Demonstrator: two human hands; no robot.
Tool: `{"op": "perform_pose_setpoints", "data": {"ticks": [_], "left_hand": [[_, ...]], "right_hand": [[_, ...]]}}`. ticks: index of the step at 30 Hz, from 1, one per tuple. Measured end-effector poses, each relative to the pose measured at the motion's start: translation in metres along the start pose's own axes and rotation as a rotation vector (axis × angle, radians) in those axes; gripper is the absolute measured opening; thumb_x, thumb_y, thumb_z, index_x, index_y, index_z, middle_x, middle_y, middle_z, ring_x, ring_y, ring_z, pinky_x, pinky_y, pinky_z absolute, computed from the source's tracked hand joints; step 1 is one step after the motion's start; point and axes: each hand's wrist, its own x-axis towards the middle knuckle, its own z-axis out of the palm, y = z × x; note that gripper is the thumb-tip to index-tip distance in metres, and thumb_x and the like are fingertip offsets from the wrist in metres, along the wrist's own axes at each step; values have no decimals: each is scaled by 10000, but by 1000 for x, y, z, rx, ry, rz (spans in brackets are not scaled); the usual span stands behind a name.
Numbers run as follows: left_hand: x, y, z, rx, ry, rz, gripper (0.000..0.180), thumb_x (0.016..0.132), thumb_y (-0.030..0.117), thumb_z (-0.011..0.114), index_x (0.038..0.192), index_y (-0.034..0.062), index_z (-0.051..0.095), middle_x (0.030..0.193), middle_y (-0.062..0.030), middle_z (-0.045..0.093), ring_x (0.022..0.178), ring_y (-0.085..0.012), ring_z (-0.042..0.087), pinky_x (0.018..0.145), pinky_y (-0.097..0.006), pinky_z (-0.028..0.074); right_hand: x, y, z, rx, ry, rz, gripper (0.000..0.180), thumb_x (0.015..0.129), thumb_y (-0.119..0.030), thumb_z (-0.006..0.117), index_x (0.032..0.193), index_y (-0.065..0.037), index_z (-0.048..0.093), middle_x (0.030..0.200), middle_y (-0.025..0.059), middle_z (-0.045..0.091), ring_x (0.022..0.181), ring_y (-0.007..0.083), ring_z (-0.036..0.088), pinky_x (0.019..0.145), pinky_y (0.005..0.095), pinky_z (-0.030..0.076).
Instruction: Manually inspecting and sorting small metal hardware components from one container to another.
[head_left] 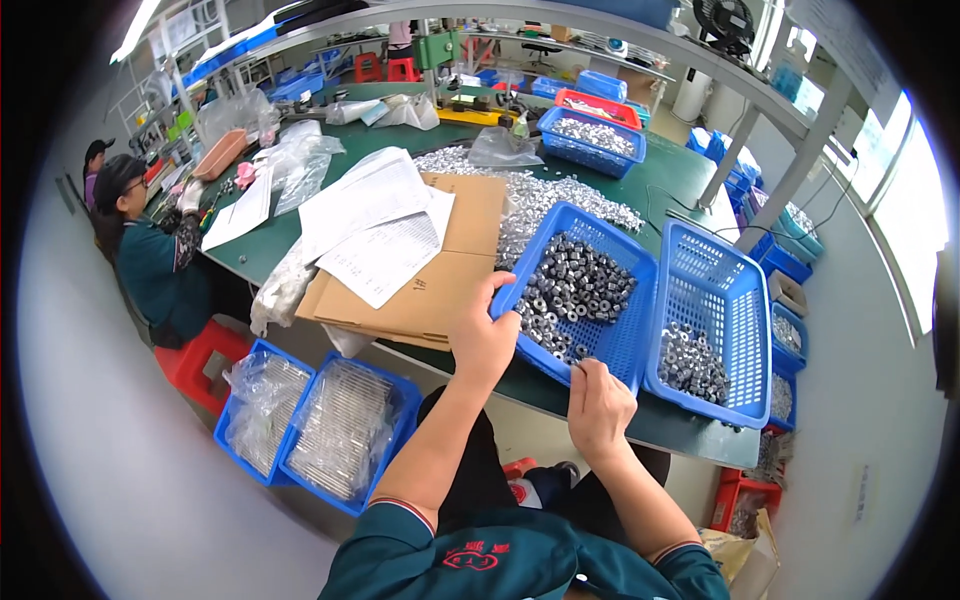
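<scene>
My left hand (483,335) grips the near left rim of a blue plastic basket (628,330) that is tilted and holds several small dark metal rings (575,290). My right hand (598,402) is at the basket's near edge, fingers closed on the rim. To the right lies a second blue basket (722,290) with a smaller heap of metal rings (690,365) at its near end. Both baskets rest on the green worktable (655,425).
Flat brown cardboard (440,285) with white paper sheets (380,235) lies left of the baskets. A loose pile of silvery parts (530,200) spreads behind. Blue crates with clear bags (320,425) sit on the floor at left. A seated person (150,260) works at the far left.
</scene>
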Motion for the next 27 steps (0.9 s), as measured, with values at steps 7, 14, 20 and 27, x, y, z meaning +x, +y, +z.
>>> {"op": "perform_pose_setpoints", "data": {"ticks": [7, 14, 20, 27], "left_hand": [[32, 26, -5, 0, -66, 60, 402, 737, -40, 523, 1109, 83, 614, 655, -11, 526, 552, -106, 488, 536, -287, 415], [52, 12, -6, 43, -61, 115, 390, 728, -19, 518, 1078, 97, 644, 629, -30, 548, 538, -120, 506, 536, -299, 425], [68, 23, -2, 140, -30, 197, 392, 705, -10, 505, 1054, 85, 656, 627, -74, 588, 519, -147, 532, 527, -305, 434], [79, 15, -2, 216, 18, 228, 380, 699, 2, 513, 1040, 87, 660, 690, -112, 649, 537, -199, 577, 553, -333, 462]], "right_hand": [[-8, -12, 29, 159, 19, 146, 107, 870, -71, 625, 948, -33, 563, 707, 120, 600, 595, 293, 602, 542, 367, 468], [-2, -19, 44, 234, 47, 144, 129, 880, -75, 622, 988, -24, 573, 755, 118, 630, 623, 291, 620, 559, 360, 487], [-1, -20, 63, 321, 48, 206, 169, 883, -49, 611, 1045, -20, 572, 791, 125, 632, 666, 293, 630, 592, 366, 500], [4, -24, 71, 333, 43, 144, 157, 868, -27, 613, 1011, -10, 552, 880, 138, 657, 739, 300, 655, 647, 363, 528]]}}
